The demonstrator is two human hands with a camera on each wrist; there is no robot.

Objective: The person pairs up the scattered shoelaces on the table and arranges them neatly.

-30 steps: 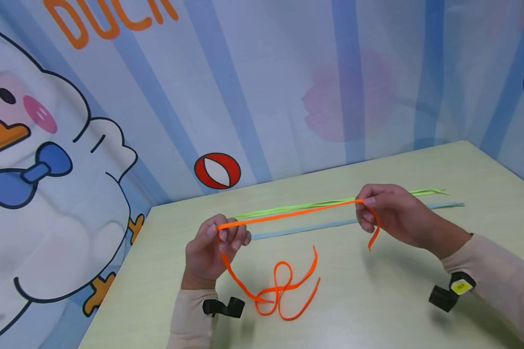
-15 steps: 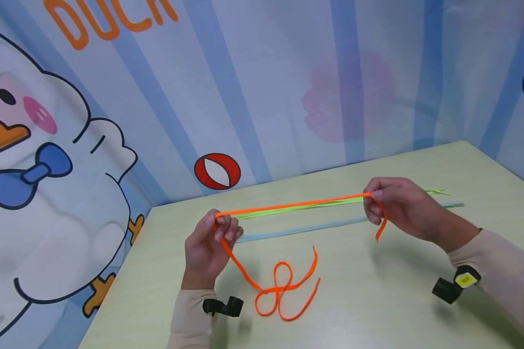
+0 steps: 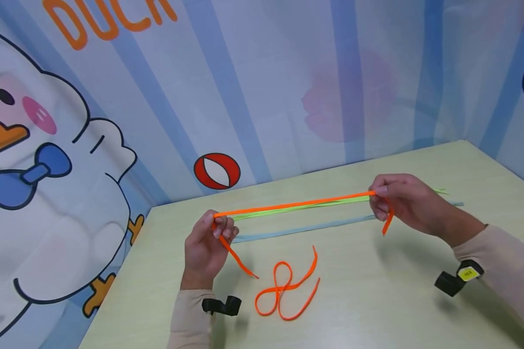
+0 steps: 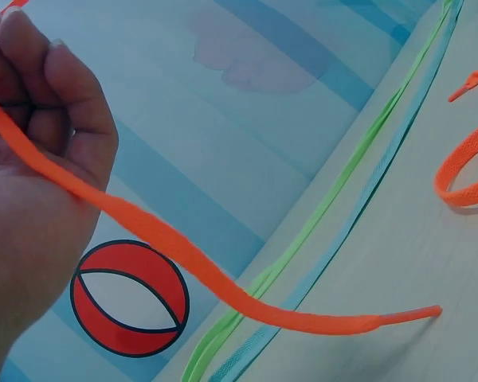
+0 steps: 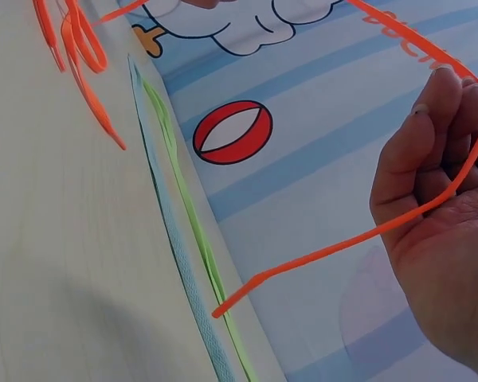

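An orange shoelace (image 3: 294,204) is stretched taut in the air between both hands. My left hand (image 3: 206,252) pinches it near one end, and a tail with a tipped end hangs below the fingers, also plain in the left wrist view. At the other side my right hand (image 3: 412,206) pinches the lace between thumb and fingers, its shorter tail dangling under the palm. A second orange shoelace (image 3: 284,287) lies looped on the table in front of and between the hands. Behind, green laces (image 3: 305,206) and a light blue lace (image 3: 305,230) lie straight along the table.
The pale table (image 3: 367,300) meets a printed cloth backdrop (image 3: 279,87) with a duck and a ball at its back edge. Black wrist mounts (image 3: 221,306) sit on both sleeves.
My right hand has moved right and up, and the left slightly left and up. The held lace rose, and its left tail has lifted clear of the looped lace on the table.
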